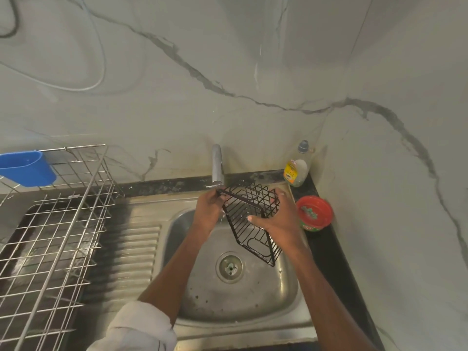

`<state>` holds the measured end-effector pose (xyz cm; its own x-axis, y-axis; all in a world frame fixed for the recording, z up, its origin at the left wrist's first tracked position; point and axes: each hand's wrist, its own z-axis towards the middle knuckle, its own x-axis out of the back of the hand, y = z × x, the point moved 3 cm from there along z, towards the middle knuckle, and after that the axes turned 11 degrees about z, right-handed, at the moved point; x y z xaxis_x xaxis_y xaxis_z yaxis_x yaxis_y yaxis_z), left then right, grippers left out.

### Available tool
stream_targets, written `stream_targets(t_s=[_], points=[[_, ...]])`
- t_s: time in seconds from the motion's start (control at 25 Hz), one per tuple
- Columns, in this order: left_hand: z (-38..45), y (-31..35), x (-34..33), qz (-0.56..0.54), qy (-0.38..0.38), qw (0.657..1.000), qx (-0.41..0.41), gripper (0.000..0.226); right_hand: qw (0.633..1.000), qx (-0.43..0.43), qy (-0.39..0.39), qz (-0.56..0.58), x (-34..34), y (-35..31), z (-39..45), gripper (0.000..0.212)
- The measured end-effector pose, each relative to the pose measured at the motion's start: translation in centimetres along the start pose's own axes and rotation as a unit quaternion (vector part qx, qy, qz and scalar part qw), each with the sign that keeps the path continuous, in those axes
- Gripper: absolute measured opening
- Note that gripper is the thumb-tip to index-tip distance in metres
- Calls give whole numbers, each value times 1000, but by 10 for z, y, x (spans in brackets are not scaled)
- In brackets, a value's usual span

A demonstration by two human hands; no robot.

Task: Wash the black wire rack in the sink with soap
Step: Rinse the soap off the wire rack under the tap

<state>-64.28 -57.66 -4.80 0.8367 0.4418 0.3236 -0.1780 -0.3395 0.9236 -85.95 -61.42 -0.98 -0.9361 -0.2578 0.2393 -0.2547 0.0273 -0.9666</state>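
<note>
While both hands, left hand (209,207) and right hand (277,221), clamp the black wire rack (249,219) under the tap (217,164) over the sink (177,249), it looks like wetting or rinsing, soap bottle (296,167) probably next.

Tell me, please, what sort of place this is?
Most likely a home kitchen's washing-up corner: a steel sink with a tap, a dish rack on the drainboard, and a soap bottle by the marble-look wall.

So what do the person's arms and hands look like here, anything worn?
Both hands are bare: no gloves, rings or watch visible on the left hand or the right hand. The left arm has a whitish sleeve bunched up near the elbow. The right forearm shows no sleeve within the frame.
</note>
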Motion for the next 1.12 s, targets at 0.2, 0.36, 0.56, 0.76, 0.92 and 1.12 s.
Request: stream_targets(t_s=[0.2, 0.36, 0.56, 0.76, 0.92, 1.12], points=[[-18, -5, 20, -17, 67, 998, 0, 30, 999, -13, -28, 29, -11, -1, -6, 114], [-34, -8, 32, -60, 78, 995, -2, 38, 996, -22, -69, 56, -13, 7, -11, 111], [-38, -11, 40, -62, 79, 995, 3, 44, 993, -36, -84, 70, -23, 11, -17, 111], [-39, -4, 48, -40, 95, 995, -5, 47, 993, -24, -98, 59, -26, 5, -18, 116], [-44, -9, 49, -8, 87, 996, -31, 52, 990, -26, -114, 74, -23, 11, -21, 114], [-52, -6, 47, -16, 84, 995, -41, 49, 988, -30, -117, 100, -16, 19, -25, 109]])
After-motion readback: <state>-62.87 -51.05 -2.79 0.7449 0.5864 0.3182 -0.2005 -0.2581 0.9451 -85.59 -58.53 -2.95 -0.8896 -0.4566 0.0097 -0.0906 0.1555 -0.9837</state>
